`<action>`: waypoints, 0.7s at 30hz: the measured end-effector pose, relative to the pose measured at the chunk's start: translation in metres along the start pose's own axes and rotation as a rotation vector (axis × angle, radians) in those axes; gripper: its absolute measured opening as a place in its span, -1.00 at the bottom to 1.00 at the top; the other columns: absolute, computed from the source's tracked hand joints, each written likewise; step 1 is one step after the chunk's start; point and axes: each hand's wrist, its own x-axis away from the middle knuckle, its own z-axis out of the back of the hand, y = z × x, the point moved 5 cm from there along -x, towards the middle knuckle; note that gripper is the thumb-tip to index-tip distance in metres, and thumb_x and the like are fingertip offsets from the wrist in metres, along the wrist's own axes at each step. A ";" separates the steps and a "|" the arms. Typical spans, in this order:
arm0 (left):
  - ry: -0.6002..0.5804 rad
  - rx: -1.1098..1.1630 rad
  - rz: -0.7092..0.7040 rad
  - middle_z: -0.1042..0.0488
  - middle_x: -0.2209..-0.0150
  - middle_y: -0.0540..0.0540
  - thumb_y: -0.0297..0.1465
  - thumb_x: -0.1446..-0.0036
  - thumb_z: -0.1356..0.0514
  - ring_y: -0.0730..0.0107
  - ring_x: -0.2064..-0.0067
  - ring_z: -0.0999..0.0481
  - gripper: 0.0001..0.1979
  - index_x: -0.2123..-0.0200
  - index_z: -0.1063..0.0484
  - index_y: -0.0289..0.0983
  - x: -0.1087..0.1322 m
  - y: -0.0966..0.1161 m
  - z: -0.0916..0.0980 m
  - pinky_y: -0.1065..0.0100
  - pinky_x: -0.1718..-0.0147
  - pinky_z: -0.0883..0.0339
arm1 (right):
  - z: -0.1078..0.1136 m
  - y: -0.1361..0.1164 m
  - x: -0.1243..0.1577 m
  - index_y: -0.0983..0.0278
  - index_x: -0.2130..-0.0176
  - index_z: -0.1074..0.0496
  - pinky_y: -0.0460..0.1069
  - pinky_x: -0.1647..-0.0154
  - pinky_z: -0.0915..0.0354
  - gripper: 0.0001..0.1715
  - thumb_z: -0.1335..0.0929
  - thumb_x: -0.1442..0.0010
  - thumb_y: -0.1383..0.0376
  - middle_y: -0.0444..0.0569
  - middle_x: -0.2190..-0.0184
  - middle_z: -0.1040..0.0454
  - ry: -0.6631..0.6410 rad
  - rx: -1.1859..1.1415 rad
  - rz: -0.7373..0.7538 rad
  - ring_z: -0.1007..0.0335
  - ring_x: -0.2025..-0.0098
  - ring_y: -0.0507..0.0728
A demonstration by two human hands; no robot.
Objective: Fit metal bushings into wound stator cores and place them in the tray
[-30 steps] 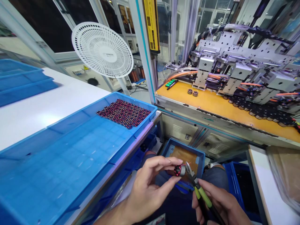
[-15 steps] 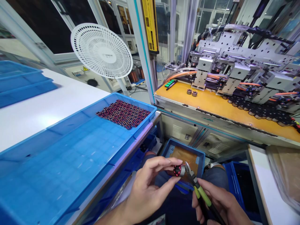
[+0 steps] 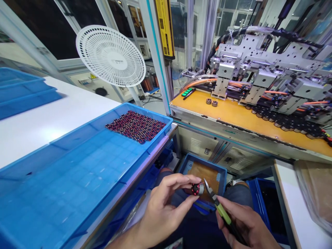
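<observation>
Between the thumb and fingers of my left hand [image 3: 166, 207] is a small round motor stator [image 3: 197, 189], dark at its slotted face with red windings and a grey metal side. My right hand [image 3: 242, 221] grips a pair of cutting pliers [image 3: 223, 212] with yellow-green and black handles. The pliers' jaws point up and left, just right of the stator; whether they touch a wire there is too small to tell. Many similar stators [image 3: 137, 126] lie packed at the far end of a long blue tray [image 3: 85, 166] on my left.
Below my hands a blue bin [image 3: 223, 173] holds brown sheet material. A white fan [image 3: 111, 55] stands behind the tray. Ahead, a machine [image 3: 261, 65] sits over an orange bench top [image 3: 197, 103] with two loose stators [image 3: 212, 102]. Stacked blue trays [image 3: 23, 90] are far left.
The pliers have turned slightly, and their two handles now appear closer together, the far one hidden. My left hand and the stator have barely moved.
</observation>
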 end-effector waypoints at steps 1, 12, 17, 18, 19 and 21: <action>0.011 0.018 0.015 -0.58 0.07 0.01 -0.71 -0.05 -0.28 0.40 0.07 -0.60 -0.46 0.01 -0.30 -0.06 0.000 -0.001 0.001 0.45 0.06 -0.52 | 0.002 -0.001 -0.001 0.12 -0.24 -0.30 -0.05 0.12 -0.40 -0.44 -0.33 -0.26 0.21 0.01 0.27 -0.47 0.007 0.048 0.012 -0.43 0.23 0.06; 0.078 0.952 0.589 -0.62 0.21 -0.06 -0.40 0.07 -0.46 0.32 0.22 -0.66 -0.52 0.07 -0.42 -0.23 -0.001 -0.030 -0.008 0.52 0.30 -0.54 | 0.120 -0.096 -0.057 0.33 -0.22 -0.32 0.12 0.01 -0.39 -0.33 -0.30 -0.13 0.25 0.14 -0.01 -0.49 0.603 1.101 0.400 -0.48 0.07 0.27; 0.148 0.985 0.683 -0.65 0.20 -0.10 -0.38 0.05 -0.44 0.33 0.21 -0.66 -0.66 0.15 -0.57 -0.27 0.002 -0.033 -0.011 0.55 0.29 -0.55 | 0.187 -0.106 -0.130 0.40 -0.07 -0.44 0.10 0.10 -0.35 -0.38 -0.33 -0.02 0.24 0.16 0.11 -0.54 0.687 1.335 0.186 -0.48 0.14 0.30; 0.159 0.983 0.691 -0.65 0.20 -0.10 -0.37 0.04 -0.44 0.33 0.21 -0.66 -0.67 0.16 -0.58 -0.27 0.002 -0.033 -0.011 0.55 0.29 -0.55 | 0.194 -0.103 -0.140 0.39 -0.04 -0.46 0.08 0.13 -0.34 -0.42 -0.33 -0.04 0.23 0.16 0.13 -0.55 0.683 1.357 0.169 -0.47 0.16 0.29; 0.166 0.982 0.693 -0.65 0.20 -0.10 -0.36 0.04 -0.44 0.33 0.21 -0.66 -0.68 0.17 -0.59 -0.26 0.002 -0.033 -0.010 0.55 0.29 -0.55 | 0.198 -0.101 -0.149 0.38 -0.01 -0.47 0.08 0.16 -0.33 -0.46 -0.33 -0.06 0.21 0.16 0.15 -0.55 0.689 1.371 0.163 -0.47 0.18 0.29; 0.173 0.979 0.690 -0.65 0.20 -0.11 -0.35 0.04 -0.44 0.33 0.21 -0.66 -0.69 0.17 -0.60 -0.26 0.001 -0.034 -0.010 0.54 0.29 -0.55 | 0.203 -0.097 -0.161 0.39 0.03 -0.48 0.09 0.17 -0.31 -0.50 -0.31 -0.10 0.17 0.19 0.17 -0.54 0.710 1.388 0.151 -0.45 0.17 0.31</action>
